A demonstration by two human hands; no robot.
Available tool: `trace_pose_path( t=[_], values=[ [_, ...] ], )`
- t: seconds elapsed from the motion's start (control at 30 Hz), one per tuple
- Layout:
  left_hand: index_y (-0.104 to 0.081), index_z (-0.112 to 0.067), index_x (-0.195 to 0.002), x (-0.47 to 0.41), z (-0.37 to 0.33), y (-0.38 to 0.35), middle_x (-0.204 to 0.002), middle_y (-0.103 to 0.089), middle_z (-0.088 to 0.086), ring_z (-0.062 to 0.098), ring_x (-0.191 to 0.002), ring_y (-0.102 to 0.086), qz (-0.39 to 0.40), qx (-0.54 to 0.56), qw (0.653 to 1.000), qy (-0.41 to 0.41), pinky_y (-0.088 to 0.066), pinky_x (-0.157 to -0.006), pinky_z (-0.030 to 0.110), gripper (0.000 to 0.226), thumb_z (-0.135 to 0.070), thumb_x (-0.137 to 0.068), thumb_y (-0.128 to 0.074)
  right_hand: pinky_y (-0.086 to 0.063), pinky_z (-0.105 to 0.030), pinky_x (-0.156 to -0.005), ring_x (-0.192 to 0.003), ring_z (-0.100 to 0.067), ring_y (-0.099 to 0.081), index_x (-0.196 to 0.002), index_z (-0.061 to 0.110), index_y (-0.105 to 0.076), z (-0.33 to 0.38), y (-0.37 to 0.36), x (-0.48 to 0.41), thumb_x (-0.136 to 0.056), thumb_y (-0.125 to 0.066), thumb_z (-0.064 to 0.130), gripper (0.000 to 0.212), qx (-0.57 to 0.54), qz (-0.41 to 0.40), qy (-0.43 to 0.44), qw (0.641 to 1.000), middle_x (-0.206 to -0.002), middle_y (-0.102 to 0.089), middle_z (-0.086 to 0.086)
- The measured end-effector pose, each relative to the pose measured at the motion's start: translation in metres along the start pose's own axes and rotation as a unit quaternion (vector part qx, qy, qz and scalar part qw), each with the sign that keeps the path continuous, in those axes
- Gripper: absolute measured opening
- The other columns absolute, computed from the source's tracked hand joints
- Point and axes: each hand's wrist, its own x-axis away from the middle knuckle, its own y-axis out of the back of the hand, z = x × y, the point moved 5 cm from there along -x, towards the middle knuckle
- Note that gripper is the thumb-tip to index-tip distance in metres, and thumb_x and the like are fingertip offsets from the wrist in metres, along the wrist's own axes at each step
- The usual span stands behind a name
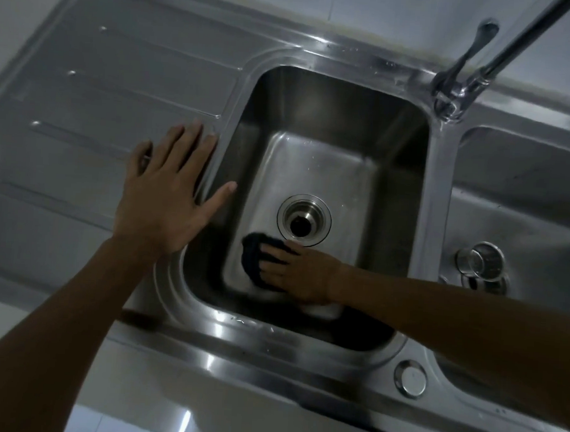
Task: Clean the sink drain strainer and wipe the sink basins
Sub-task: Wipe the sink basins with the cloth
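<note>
Fingers (275, 248) of right hand (302, 272) press dark cloth (253, 252) on basin floor (316, 171).

I log drainboard (118, 82) at left, main basin (330, 158) centre, second basin (527, 214) right. Faucet (465, 80) far, between the basins. Strainer (481, 263) in second basin.

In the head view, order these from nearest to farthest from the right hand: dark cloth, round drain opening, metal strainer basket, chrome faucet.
1. Dark cloth, directly under the right hand.
2. Round drain opening, just behind the hand.
3. Metal strainer basket, in the right basin.
4. Chrome faucet, at the back.
</note>
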Motion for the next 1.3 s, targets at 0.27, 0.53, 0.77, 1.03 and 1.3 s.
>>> trace_pose_path(
  t=[0.27,0.53,0.77,1.03,1.3],
  values=[
    [-0.027,-0.027,-0.163,-0.001,0.0,0.001,-0.173,-0.021,-0.002,0.018,-0.16,-0.016,0.013,0.007,1.0,0.006,-0.02,-0.124,0.053,0.077,-0.073,-0.1,-0.024,-0.013,-0.062,-0.122,-0.151,-0.052,0.001,-0.158,0.0,-0.003,-0.11,-0.011,0.007,-0.104,-0.041,0.033,0.074,-0.154,0.018,-0.423,0.893,-0.166,-0.003,-0.024],
    [-0.031,-0.025,-0.161,0.001,0.0,0.001,-0.171,-0.026,0.0,0.021,-0.159,-0.023,-0.01,0.001,1.0,0.004,-0.023,-0.122,0.053,0.078,-0.073,-0.101,-0.024,-0.042,-0.067,-0.102,-0.13,-0.048,-0.05,-0.136,-0.001,-0.055,-0.013,0.004,0.019,-0.102,-0.044,0.008,0.037,-0.186,0.182,-0.332,0.907,-0.142,-0.052,-0.025],
    [-0.033,-0.024,-0.161,0.001,0.0,0.001,-0.172,-0.026,0.0,0.021,-0.159,-0.024,-0.012,-0.006,1.0,0.007,-0.023,-0.122,0.054,0.077,-0.071,-0.1,-0.03,-0.052,-0.047,-0.086,-0.119,-0.041,-0.058,-0.122,-0.001,-0.062,0.018,0.061,-0.048,-0.099,-0.046,0.01,0.03,-0.247,-0.082,-0.134,0.956,-0.127,-0.059,-0.023],
    [-0.029,-0.027,-0.162,0.0,0.002,-0.001,-0.172,-0.022,-0.002,0.018,-0.16,-0.019,0.001,-0.014,1.0,0.008,-0.025,-0.123,0.056,0.077,-0.073,-0.101,-0.022,-0.015,-0.054,-0.123,-0.154,-0.036,-0.009,-0.16,0.01,-0.012,-0.145,0.011,-0.037,-0.108,-0.028,0.035,0.059,-0.201,-0.135,-0.373,0.896,-0.167,-0.012,-0.013],
    [-0.03,-0.027,-0.162,0.0,0.0,0.0,-0.173,-0.022,-0.002,0.018,-0.16,-0.02,0.015,-0.01,1.0,0.014,-0.024,-0.124,0.055,0.078,-0.074,-0.1,-0.023,-0.028,-0.04,-0.122,-0.155,-0.026,-0.015,-0.158,0.013,-0.026,-0.13,0.038,-0.05,-0.088,-0.054,-0.011,0.079,-0.442,-0.277,-0.398,0.755,-0.166,-0.022,-0.008]
  ],
)
